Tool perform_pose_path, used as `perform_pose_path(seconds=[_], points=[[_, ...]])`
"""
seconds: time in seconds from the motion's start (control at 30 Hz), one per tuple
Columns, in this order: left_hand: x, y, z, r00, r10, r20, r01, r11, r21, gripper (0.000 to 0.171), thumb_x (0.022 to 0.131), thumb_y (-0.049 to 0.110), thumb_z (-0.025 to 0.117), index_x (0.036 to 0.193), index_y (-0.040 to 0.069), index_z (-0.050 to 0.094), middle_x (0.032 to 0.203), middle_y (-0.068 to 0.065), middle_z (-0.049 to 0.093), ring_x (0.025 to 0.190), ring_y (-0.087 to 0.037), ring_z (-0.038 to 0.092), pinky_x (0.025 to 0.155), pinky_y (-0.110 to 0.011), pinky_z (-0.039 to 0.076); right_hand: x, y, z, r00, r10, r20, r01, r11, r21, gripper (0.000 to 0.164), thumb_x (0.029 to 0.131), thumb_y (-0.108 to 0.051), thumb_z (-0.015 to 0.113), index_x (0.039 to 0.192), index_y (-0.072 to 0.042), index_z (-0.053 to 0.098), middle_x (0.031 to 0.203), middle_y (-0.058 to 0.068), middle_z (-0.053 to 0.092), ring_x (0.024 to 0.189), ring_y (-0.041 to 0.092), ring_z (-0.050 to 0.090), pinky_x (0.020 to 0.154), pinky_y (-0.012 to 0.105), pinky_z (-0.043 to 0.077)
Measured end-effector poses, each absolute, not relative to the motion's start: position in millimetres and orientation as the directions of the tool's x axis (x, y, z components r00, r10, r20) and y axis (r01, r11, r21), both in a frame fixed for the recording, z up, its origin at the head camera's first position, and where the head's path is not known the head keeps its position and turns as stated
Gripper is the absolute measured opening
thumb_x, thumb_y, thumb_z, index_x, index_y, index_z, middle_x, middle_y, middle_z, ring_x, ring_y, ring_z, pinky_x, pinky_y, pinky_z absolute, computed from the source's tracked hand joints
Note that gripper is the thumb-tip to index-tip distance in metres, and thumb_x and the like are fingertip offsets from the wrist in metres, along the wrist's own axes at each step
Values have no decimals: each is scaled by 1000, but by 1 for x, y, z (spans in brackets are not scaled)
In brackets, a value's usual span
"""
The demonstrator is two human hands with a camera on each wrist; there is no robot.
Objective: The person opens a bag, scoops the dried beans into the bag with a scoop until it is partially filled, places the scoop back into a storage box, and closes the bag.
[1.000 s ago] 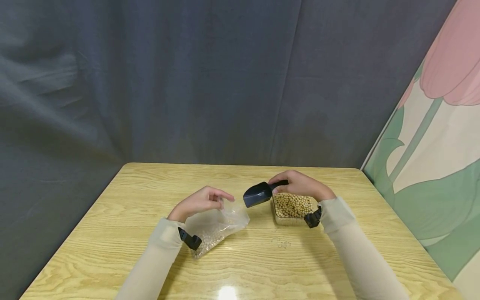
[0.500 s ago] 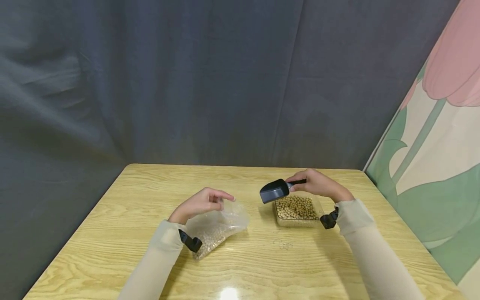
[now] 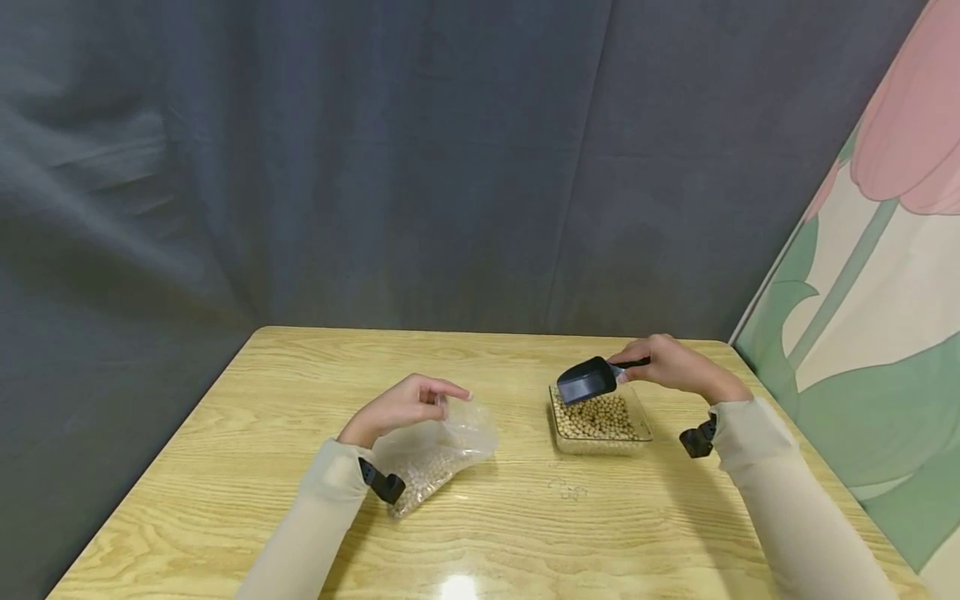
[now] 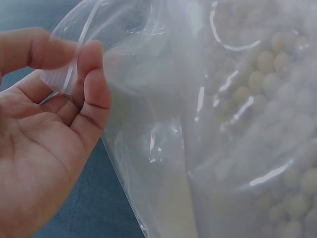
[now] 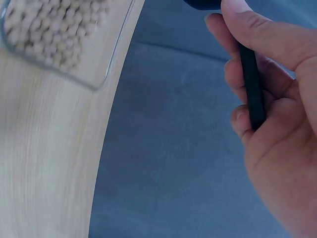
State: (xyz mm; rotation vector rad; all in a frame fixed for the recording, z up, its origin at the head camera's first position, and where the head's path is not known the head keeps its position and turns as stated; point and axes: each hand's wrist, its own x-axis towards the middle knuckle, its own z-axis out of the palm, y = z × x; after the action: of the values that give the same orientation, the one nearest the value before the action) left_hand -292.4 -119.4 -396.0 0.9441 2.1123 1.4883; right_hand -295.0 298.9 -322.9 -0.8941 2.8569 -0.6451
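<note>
My left hand (image 3: 405,406) pinches the upper edge of a clear zip bag (image 3: 431,467), its zip strip showing between thumb and fingers in the left wrist view. Pale round beans (image 4: 277,69) lie in the lower part of the bag, which slumps on the table. My right hand (image 3: 675,367) grips the handle (image 5: 251,84) of a black scoop (image 3: 588,382), fingers wrapped round it. The scoop hangs over the back left of a clear rectangular container (image 3: 600,446) of soybeans (image 3: 596,418). No beans show in the scoop.
The wooden table (image 3: 262,433) has a faint patch of squiggly marks (image 3: 567,489) in front of the container. Behind the table hangs a dark curtain (image 3: 420,167); a flower-patterned panel (image 3: 885,350) stands along the right side.
My right hand has carried the scoop rightward, from between bag and container to over the container. My left hand stays at the bag's edge.
</note>
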Motion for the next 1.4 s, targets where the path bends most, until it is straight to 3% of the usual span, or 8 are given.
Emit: perform_pose_path(seconds=[0.37,0.6,0.93,1.17,1.4], points=[[-293,-120,-396,-705,707,52,293,224,930,38,91,-3,53,129,-4,58,77,1,62,63,-16,44,65,-27,41,-289,317,-312,-797,-601,63,-589,750,-302,32,82,-10,72,111,2,71,105,16,71,96,34,65,77,40,54],[-294,-120,-395,-693,718,59,296,209,932,39,91,-4,53,129,-6,57,77,0,63,65,-25,47,66,-32,43,-287,322,-310,-786,-616,55,-612,762,-214,30,81,-8,72,109,3,71,103,17,71,95,35,65,77,42,54],[-295,-121,-398,-687,725,56,281,194,940,40,91,-4,55,130,-6,56,74,0,61,64,-23,45,66,-31,42,-284,323,-310,-784,-619,45,-619,773,-135,28,77,-2,73,105,4,73,98,17,70,88,33,65,73,40,55],[-294,-120,-396,-683,726,72,301,191,934,40,90,-4,55,130,-7,56,75,1,61,63,-10,45,64,-25,40,-282,320,-310,-782,-622,43,-623,779,-67,28,74,-2,76,101,3,74,91,14,71,80,29,65,68,37,54],[-295,-120,-398,-690,720,69,302,199,932,40,90,-3,56,129,-7,57,77,-1,63,65,-13,47,65,-28,41,-281,315,-313,-789,-614,6,-614,790,4,27,74,-4,77,101,0,75,86,7,70,76,22,62,65,32,52]])
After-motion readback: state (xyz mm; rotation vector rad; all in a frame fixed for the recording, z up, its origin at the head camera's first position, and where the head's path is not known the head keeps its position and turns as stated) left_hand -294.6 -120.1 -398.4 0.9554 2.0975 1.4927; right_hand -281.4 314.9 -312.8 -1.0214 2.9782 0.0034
